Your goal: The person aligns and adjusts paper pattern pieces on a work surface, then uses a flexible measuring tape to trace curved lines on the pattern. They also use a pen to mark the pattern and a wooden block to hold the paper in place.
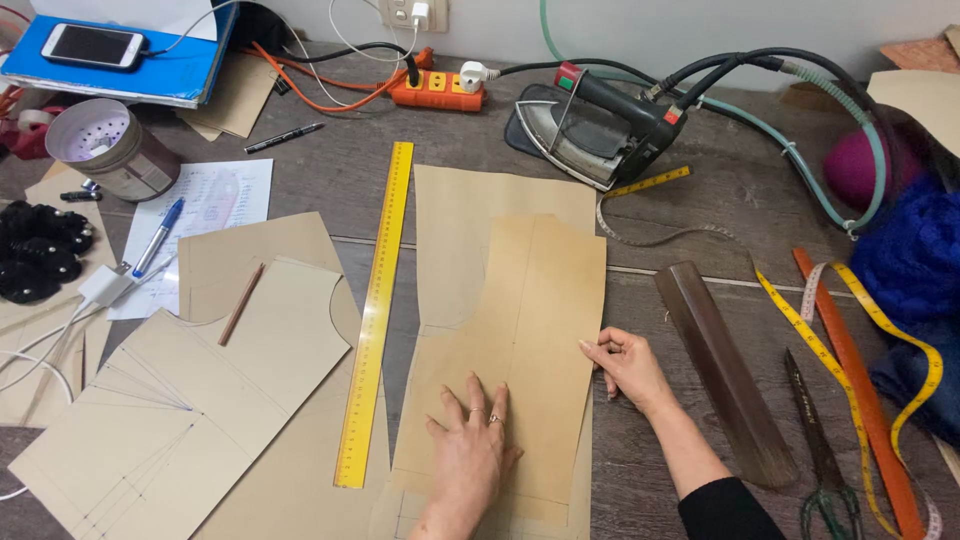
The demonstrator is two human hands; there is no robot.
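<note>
On the grey wooden counter [700, 200], big tan pattern sheets cover the middle and left. The top cardboard pattern piece [530, 330] lies flat over a larger sheet [460, 220], just right of the long yellow ruler [375, 310]. My left hand [472, 445] presses flat on the piece's lower part, fingers spread wide, holding nothing. My right hand [625, 365] pinches the piece's right edge, fingers curled narrow on it. Left of the ruler lies another cut pattern [200, 400] with a pencil [241, 303] on top. A black steam iron [600, 125] sits behind, hoses attached. A dark wooden bar [725, 370], scissors [815, 450] and a yellow tape measure [850, 370] lie to my right.
</note>
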